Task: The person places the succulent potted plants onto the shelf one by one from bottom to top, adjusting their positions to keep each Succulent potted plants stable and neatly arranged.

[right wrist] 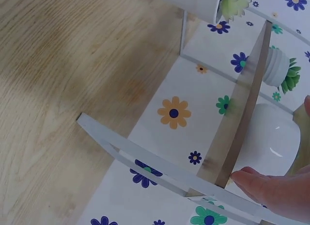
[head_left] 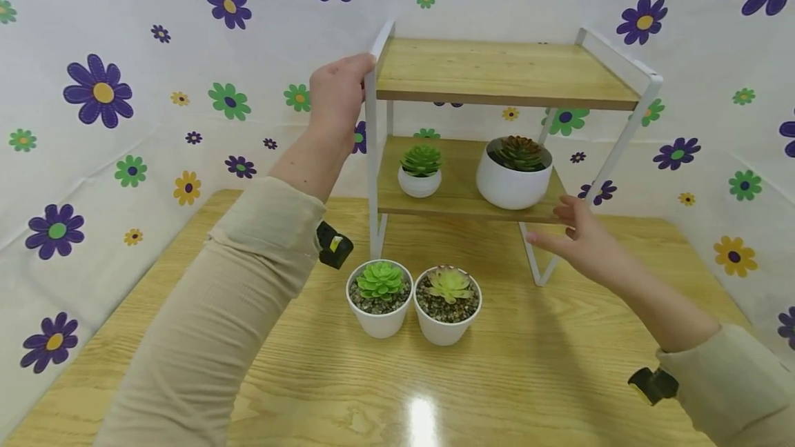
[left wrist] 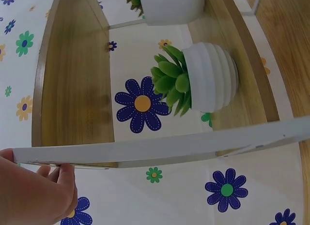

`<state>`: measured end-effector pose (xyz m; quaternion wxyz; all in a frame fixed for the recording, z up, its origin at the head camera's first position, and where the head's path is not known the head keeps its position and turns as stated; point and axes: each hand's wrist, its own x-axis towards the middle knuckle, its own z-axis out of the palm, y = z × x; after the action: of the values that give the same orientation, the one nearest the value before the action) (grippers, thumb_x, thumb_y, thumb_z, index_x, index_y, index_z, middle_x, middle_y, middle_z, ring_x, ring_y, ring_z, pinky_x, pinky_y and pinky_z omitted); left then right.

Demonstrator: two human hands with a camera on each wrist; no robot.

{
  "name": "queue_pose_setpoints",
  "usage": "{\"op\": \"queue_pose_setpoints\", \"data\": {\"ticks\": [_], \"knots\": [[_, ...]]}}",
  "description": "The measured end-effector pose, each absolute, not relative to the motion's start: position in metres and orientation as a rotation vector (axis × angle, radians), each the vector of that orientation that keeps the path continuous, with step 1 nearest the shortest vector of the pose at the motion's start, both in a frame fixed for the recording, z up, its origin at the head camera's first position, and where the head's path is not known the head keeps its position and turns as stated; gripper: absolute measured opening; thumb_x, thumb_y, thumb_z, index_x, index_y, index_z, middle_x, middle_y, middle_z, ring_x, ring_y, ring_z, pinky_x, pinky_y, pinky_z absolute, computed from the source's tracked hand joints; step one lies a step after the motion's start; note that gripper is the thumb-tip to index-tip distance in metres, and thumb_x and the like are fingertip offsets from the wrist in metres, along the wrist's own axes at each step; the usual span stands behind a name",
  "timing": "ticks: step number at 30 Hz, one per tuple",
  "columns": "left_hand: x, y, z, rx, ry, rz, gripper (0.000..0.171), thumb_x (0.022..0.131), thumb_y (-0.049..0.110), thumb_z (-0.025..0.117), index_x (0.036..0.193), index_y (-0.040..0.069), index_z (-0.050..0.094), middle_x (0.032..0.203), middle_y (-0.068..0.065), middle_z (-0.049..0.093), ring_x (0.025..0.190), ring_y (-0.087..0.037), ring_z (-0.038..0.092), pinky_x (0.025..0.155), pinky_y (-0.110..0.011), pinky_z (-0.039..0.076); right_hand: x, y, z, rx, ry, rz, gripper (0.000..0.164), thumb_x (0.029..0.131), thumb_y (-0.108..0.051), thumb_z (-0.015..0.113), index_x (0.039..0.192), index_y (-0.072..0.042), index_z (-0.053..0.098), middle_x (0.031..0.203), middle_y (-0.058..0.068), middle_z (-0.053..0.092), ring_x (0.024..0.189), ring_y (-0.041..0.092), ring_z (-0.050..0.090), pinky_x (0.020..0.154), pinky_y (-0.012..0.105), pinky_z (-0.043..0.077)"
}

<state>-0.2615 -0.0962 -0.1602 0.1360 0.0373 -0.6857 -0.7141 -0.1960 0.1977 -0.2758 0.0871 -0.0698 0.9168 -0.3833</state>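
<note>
A two-tier shelf (head_left: 506, 78) with wooden boards and a white metal frame stands on the table. My left hand (head_left: 338, 98) grips the upper left front of its frame, fingers curled round the bar (left wrist: 145, 150). My right hand (head_left: 586, 240) is beside the right end of the lower board (head_left: 459, 178), thumb apart from the relaxed fingers. In the right wrist view, a fingertip (right wrist: 242, 179) appears at that board's edge. On the lower board are a small ribbed white pot (head_left: 419, 183) with a green succulent and a larger white pot (head_left: 514, 181) with a reddish-brown one.
Two white pots of gravel with succulents, the left pot (head_left: 380, 319) and the right pot (head_left: 446, 330), stand side by side before the shelf on the wooden table (head_left: 310, 392). A white flower-patterned cloth (head_left: 248, 47) hangs behind and at the sides.
</note>
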Motion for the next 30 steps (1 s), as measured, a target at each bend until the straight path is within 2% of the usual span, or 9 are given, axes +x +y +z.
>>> {"op": "queue_pose_setpoints", "data": {"ticks": [2, 4, 10, 14, 21, 30], "knots": [[-0.261, -0.097, -0.159, 0.125, -1.988, -2.083, 0.033, 0.092, 0.024, 0.052, 0.118, 0.009, 0.064, 0.125, 0.0, 0.056, 0.113, -0.014, 0.049, 0.105, -0.032, 0.036, -0.196, 0.198, -0.277, -0.214, 2.731, -1.147, 0.093, 0.092, -0.036, 0.057, 0.145, 0.008, -0.006, 0.147, 0.037, 0.014, 0.132, 0.055, 0.02, 0.108, 0.06, 0.022], [-0.261, -0.098, -0.158, 0.14, -1.982, -2.104, 0.034, 0.092, 0.026, 0.053, 0.121, 0.01, 0.062, 0.128, 0.0, 0.056, 0.116, -0.014, 0.05, 0.107, -0.031, 0.035, -0.195, 0.197, -0.278, -0.215, 2.736, -1.147, 0.092, 0.092, -0.036, 0.057, 0.145, 0.008, -0.005, 0.147, 0.036, 0.016, 0.132, 0.056, 0.021, 0.108, 0.06, 0.023], [-0.261, -0.098, -0.155, 0.177, -1.986, -2.155, 0.039, 0.093, 0.029, 0.054, 0.127, 0.009, 0.057, 0.126, -0.002, 0.057, 0.113, -0.014, 0.054, 0.104, -0.026, 0.039, -0.192, 0.199, -0.278, -0.223, 2.74, -1.144, 0.092, 0.092, -0.038, 0.057, 0.145, 0.007, -0.003, 0.146, 0.037, 0.018, 0.131, 0.056, 0.022, 0.107, 0.061, 0.023], [-0.26, -0.1, -0.154, 0.201, -2.058, -2.15, 0.043, 0.094, 0.034, 0.053, 0.128, 0.009, 0.053, 0.125, -0.003, 0.058, 0.111, -0.014, 0.056, 0.101, -0.024, 0.043, -0.189, 0.199, -0.278, -0.224, 2.744, -1.137, 0.092, 0.092, -0.04, 0.056, 0.146, 0.006, -0.001, 0.146, 0.036, 0.019, 0.131, 0.055, 0.024, 0.107, 0.06, 0.024], [-0.259, -0.105, -0.153, 0.173, -2.203, -2.124, 0.045, 0.095, 0.041, 0.047, 0.131, 0.014, 0.052, 0.129, -0.002, 0.056, 0.115, -0.013, 0.054, 0.103, -0.025, 0.04, -0.188, 0.196, -0.281, -0.238, 2.751, -1.103, 0.092, 0.091, -0.042, 0.056, 0.146, 0.007, 0.0, 0.146, 0.036, 0.021, 0.129, 0.057, 0.026, 0.105, 0.062, 0.027], [-0.258, -0.104, -0.153, 0.181, -2.239, -2.096, 0.046, 0.095, 0.043, 0.047, 0.131, 0.015, 0.051, 0.13, -0.002, 0.056, 0.115, -0.013, 0.054, 0.102, -0.025, 0.041, -0.189, 0.188, -0.302, -0.33, 2.71, -1.059, 0.087, 0.089, -0.04, 0.06, 0.144, 0.008, 0.011, 0.143, 0.035, 0.026, 0.131, 0.052, 0.027, 0.106, 0.06, 0.027]]}}
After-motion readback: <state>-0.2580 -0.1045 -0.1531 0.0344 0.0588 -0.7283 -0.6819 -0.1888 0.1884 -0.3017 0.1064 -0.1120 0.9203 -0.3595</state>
